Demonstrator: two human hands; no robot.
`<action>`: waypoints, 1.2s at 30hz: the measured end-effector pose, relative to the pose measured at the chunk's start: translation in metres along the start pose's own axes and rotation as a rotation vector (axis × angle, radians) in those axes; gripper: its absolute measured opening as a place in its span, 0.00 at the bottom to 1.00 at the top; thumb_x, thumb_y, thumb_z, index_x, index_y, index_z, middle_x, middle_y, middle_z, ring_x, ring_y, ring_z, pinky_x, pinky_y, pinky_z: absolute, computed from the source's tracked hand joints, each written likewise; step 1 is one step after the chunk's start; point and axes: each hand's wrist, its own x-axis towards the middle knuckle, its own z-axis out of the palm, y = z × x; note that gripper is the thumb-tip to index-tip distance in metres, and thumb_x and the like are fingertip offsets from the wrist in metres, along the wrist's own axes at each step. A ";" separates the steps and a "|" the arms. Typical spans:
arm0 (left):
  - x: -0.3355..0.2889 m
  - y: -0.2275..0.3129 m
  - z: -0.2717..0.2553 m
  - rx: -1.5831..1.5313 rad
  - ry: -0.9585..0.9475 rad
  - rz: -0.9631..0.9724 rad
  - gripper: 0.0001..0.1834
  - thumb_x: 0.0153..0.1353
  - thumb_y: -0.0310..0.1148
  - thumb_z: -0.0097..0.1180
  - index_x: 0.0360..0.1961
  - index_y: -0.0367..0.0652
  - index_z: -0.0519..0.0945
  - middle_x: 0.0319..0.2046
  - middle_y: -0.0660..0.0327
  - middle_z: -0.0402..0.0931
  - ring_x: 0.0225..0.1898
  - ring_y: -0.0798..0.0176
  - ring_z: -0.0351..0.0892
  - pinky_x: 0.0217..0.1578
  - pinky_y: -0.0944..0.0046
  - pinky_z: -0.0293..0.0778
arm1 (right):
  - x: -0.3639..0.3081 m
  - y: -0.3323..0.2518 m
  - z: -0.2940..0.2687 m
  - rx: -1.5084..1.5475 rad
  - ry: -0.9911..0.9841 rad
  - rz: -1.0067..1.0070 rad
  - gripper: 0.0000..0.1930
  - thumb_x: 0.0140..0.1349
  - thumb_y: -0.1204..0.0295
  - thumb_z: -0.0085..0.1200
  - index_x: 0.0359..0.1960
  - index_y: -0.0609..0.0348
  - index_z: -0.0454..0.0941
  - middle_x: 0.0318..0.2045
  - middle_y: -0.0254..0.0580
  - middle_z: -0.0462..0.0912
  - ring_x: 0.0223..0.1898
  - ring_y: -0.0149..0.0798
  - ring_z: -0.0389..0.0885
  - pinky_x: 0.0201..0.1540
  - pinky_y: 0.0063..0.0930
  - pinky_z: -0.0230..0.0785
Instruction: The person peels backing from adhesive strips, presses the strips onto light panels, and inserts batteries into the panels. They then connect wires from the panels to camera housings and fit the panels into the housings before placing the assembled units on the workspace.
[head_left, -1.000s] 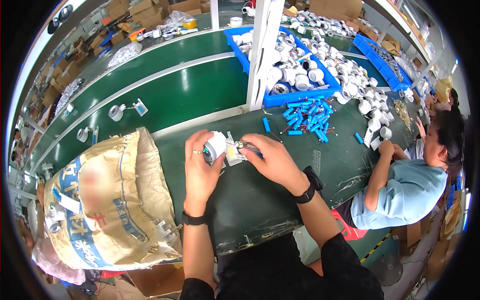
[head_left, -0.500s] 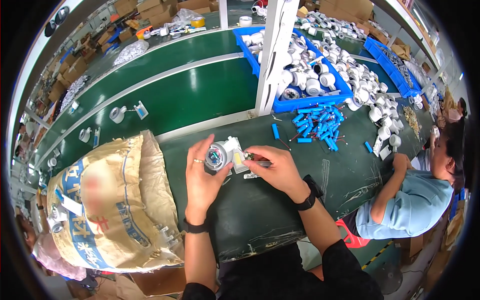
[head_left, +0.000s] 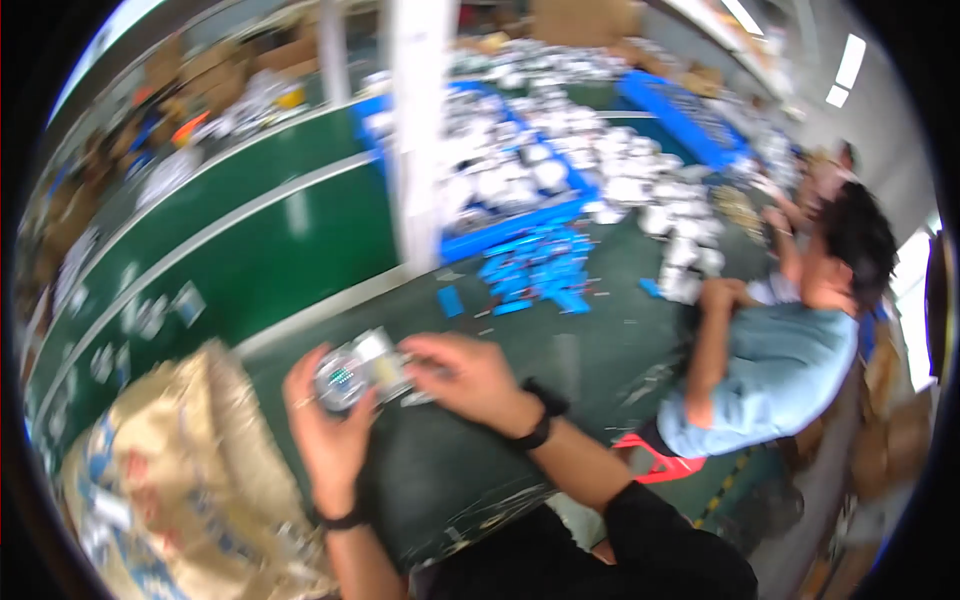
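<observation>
In the head view, the left hand (head_left: 325,425) grasps the round unit (head_left: 342,382), thumb on its near side and fingers around the far left, its open face with the circuit board turned up. Joined to it or just touching, which blur hides, the white panel (head_left: 382,362) sits between the two hands. The right hand (head_left: 468,380) has its fingertips bunched at the panel's right edge; whether they pinch the panel or some small part cannot be told. The unit's rim looks smooth and is held mostly from one side, so a sideways push from the right fingers could twist it out of the left. The bare board could be scratched or knocked if the left thumb slid inward over the rim. If a wire links panel and unit, pulling them apart could strain it. A small clear piece (head_left: 416,398) just below the right fingertips could be swept aside by the wrist. Beyond the grip to the right, a lone blue cylinder (head_left: 450,301) and the heap of cylinders (head_left: 540,268) could roll if an elbow or sleeve bumped them. Left of and nearer than the grip, the bulging sack (head_left: 180,460) stands close enough to catch the left forearm.
</observation>
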 end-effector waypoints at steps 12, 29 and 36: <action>-0.005 -0.005 0.006 -0.086 -0.058 -0.061 0.40 0.47 0.12 0.67 0.65 0.36 0.71 0.61 0.53 0.69 0.63 0.51 0.71 0.65 0.56 0.66 | 0.000 0.004 -0.005 -0.020 0.015 -0.066 0.14 0.59 0.75 0.69 0.45 0.58 0.81 0.39 0.38 0.84 0.35 0.36 0.87 0.36 0.26 0.82; 0.000 -0.014 0.003 -0.026 -0.146 -0.149 0.43 0.49 0.13 0.64 0.69 0.38 0.67 0.64 0.51 0.66 0.67 0.51 0.68 0.67 0.54 0.65 | -0.002 0.013 -0.001 -0.086 -0.104 -0.019 0.14 0.57 0.73 0.69 0.42 0.53 0.78 0.37 0.34 0.83 0.29 0.36 0.86 0.28 0.27 0.77; 0.010 0.006 -0.006 0.155 -0.197 -0.125 0.34 0.50 0.25 0.73 0.60 0.32 0.76 0.56 0.42 0.75 0.57 0.40 0.75 0.62 0.47 0.69 | -0.004 0.004 0.003 -0.060 -0.117 -0.047 0.15 0.57 0.73 0.71 0.43 0.53 0.79 0.38 0.35 0.83 0.26 0.37 0.85 0.26 0.27 0.76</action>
